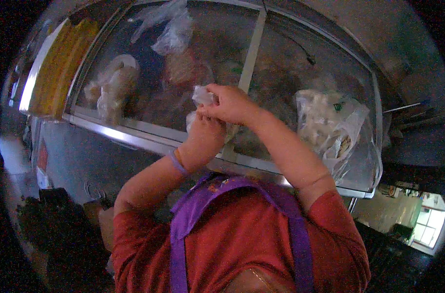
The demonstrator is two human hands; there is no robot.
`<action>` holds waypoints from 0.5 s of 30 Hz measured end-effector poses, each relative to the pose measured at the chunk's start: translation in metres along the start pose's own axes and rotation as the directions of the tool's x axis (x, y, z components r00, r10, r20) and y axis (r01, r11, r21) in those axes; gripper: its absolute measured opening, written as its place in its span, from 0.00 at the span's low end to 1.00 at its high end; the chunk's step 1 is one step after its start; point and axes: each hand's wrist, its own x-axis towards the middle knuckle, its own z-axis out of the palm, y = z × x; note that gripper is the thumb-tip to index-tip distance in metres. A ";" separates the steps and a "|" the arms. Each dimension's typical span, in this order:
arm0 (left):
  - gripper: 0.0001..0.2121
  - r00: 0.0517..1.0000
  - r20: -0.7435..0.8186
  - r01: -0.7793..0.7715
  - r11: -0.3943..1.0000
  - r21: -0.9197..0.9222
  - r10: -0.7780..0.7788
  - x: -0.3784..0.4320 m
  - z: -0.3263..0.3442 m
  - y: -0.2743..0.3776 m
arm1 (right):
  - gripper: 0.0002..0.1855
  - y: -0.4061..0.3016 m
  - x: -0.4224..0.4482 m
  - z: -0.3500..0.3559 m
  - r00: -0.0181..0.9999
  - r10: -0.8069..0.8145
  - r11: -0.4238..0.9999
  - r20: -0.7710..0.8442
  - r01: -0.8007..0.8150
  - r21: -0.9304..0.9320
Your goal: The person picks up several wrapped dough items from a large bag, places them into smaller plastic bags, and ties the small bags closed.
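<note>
Both hands meet over the front middle of a glass-topped case with a metal frame. My right hand pinches the upper, gathered end of a translucent plastic bag between thumb and fingers. Just below it, my left hand, with a band at the wrist, is closed around the lower part of the bag, which bulges out on both sides. What the bag holds is hidden by the hands. To the right, on the glass, lies a larger plastic bag filled with pale pieces.
Another filled plastic bag lies at the left of the glass, and a crumpled clear bag at the back. A dark cable trails over the back right. Yellow material stands beyond the left edge. A metal divider crosses the top.
</note>
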 end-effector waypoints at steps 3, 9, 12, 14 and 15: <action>0.18 0.992 -0.117 -0.031 0.997 0.072 0.040 0.002 -0.018 -0.010 | 0.12 0.009 0.004 0.000 0.993 0.111 0.985 -0.036 -0.105 0.138; 0.17 0.761 -0.156 -0.013 0.225 -0.974 -0.629 0.019 -0.002 -0.031 | 0.11 0.034 -0.015 -0.002 0.997 -0.016 0.986 -0.075 0.028 0.166; 0.14 0.843 -0.048 0.062 0.185 -0.981 -0.536 0.033 0.043 -0.023 | 0.10 0.029 -0.022 -0.010 0.985 -0.120 0.993 -0.125 0.121 -0.001; 0.07 0.820 -0.058 0.004 0.107 -0.994 -0.569 0.046 0.045 -0.015 | 0.10 0.033 -0.031 -0.011 0.985 -0.008 0.993 -0.173 0.028 0.111; 0.07 0.819 0.039 0.029 -0.026 -0.999 -0.573 0.049 0.049 -0.016 | 0.09 0.037 -0.036 -0.011 0.976 0.108 0.967 -0.190 -0.059 0.247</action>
